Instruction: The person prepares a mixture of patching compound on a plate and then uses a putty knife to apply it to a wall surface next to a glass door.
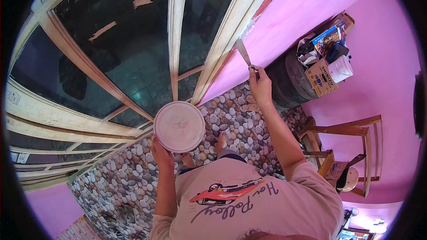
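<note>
My right hand [261,86] is raised and closed on the handle of a putty knife [243,52]. Its blade tip is at the edge of the pink wall [284,31], where a reddish strip and a whitish patch [250,27] run alongside the cream window frame [218,49]. My left hand [163,153] grips the near left rim of a round, pale pinkish lid [179,126], held roughly level in front of me. Smudges mark the middle of its upper face. Some of my left fingers are hidden beneath it.
Dark glass panes [111,31] fill the left side. Right of the wall stands a dark drum [289,80], with a cardboard box [321,78], a white tub [340,69] and clutter around its top. A wooden chair frame [347,131] and a helmet [349,179] are farther right. Pebble-patterned flooring [235,120] lies below.
</note>
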A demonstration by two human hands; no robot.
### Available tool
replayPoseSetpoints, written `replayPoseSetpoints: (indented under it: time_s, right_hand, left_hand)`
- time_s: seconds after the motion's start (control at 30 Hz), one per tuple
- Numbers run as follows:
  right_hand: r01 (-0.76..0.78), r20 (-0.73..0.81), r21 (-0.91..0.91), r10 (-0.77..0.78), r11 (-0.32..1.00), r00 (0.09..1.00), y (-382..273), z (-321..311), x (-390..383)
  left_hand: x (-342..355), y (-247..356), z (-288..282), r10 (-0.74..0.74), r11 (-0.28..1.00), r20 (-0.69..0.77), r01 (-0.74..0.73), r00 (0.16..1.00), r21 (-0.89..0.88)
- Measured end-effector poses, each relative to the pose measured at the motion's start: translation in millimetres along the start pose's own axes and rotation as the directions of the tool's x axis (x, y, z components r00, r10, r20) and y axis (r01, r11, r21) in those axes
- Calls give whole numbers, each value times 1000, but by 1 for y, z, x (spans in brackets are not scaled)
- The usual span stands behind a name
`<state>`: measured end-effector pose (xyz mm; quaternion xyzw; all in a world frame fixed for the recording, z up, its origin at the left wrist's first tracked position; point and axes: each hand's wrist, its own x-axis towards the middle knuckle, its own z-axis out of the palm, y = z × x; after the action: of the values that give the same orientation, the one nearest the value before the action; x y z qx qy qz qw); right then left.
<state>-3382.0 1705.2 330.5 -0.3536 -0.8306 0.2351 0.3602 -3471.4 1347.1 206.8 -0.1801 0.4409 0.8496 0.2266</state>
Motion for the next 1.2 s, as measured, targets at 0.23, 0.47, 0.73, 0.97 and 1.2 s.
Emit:
replayPoseSetpoints:
  time_s: [0.23, 0.47, 0.73, 0.97, 1.2]
  right_hand:
    - [-155, 88, 55, 150, 986, 985, 3, 3, 4]
    - [-74, 266, 151, 32, 986, 963, -30, -38, -37]
    - [438, 689, -31, -298, 898, 661, -79, -85, -77]
    - [504, 749, -31, -314, 863, 584, -82, -96, -78]
    - [536, 714, -19, -364, 844, 598, -81, -87, -91]
  left_hand:
    - [4, -2, 1, -14, 1000, -54, 14, 998, -5]
    - [2, 4, 6, -17, 1000, -69, 17, 997, 2]
    - [0, 17, 29, -36, 999, 115, 32, 993, 33]
    - [0, 11, 41, -4, 1000, 94, 6, 996, -15]
    - [-2, 7, 38, -6, 999, 145, 1, 989, 35]
